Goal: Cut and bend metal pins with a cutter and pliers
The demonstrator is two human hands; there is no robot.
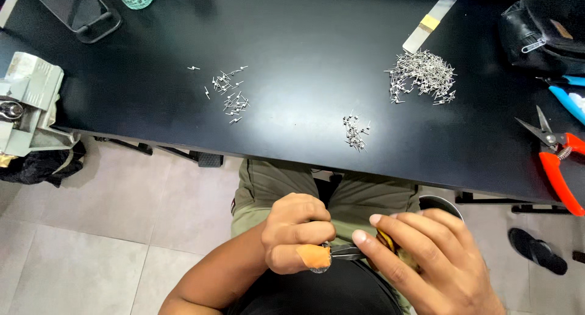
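Black tabletop (304, 59) fills the upper view above grey floor tiles. At two o'clock lies the biggest pin heap (421, 76), a looser scatter (228, 92) at eleven, a tiny cluster (355, 132) near centre. At six, the right hand (426, 260) grips pliers (347, 251); the left hand (295, 233), curled shut, pinches at their tip.

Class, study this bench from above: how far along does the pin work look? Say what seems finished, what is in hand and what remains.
Seemingly done: two small groups of pins, the left scatter and the small middle cluster, lie apart on the black table. In hand: the left hand pinches something tiny against the pliers held by the right hand. Probably left: the large pin pile, by far the biggest.
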